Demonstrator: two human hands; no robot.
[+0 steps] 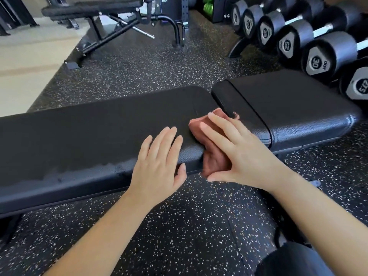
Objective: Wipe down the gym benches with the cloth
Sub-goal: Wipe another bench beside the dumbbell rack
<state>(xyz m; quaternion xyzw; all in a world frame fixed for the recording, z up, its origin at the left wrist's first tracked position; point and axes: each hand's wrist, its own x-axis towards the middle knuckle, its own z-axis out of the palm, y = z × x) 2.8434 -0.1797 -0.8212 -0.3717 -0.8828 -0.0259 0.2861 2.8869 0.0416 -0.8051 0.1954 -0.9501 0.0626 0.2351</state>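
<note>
Cloth (pixel 215 156) under your straight-fingered right hand (pixel 245 156) may snag against the right bench pad (pixel 298 100); your left hand (pixel 159 162) lies flat, fingers straight.

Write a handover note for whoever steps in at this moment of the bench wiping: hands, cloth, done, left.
Left hand: open, flat on the near bench's long black back pad.
Right hand: straight fingers press the crumpled reddish-brown cloth onto that pad's end by the shorter black seat pad; cloth hangs over the near edge.
Done: cannot tell how much is wiped.
Left: likely the seat pad and the second black bench behind.
</note>
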